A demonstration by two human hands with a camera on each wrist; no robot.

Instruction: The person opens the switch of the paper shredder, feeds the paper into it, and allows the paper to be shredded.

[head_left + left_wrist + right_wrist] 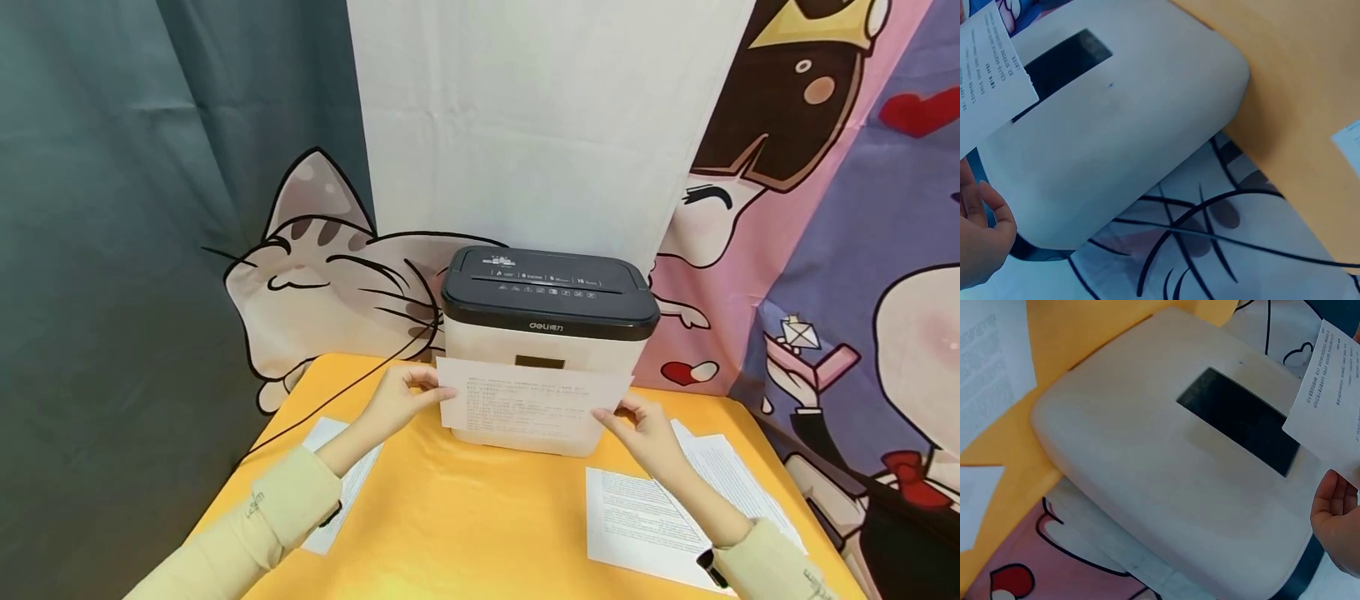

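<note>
A printed sheet of paper [536, 400] is held up sideways in front of a shredder [551, 292], below its dark top. My left hand [408, 396] pinches the sheet's left edge between thumb and fingers. At the opposite edge my right hand [641, 425] pinches it the same way. The shredder's body is white, with a dark window [1235, 419] in its front and a narrow slot across the lid. Both wrist views show the printed sheet [991, 75] overlapping part of that window. The sheet hides much of the shredder's front in the head view.
Printed sheets [637, 525] lie overlapping on the yellow table [450, 517] at the right. Another sheet [322, 433] lies at the left, partly under my left forearm. A black cord [330, 400] runs along the table's left side. Cartoon-printed curtains [330, 292] hang behind.
</note>
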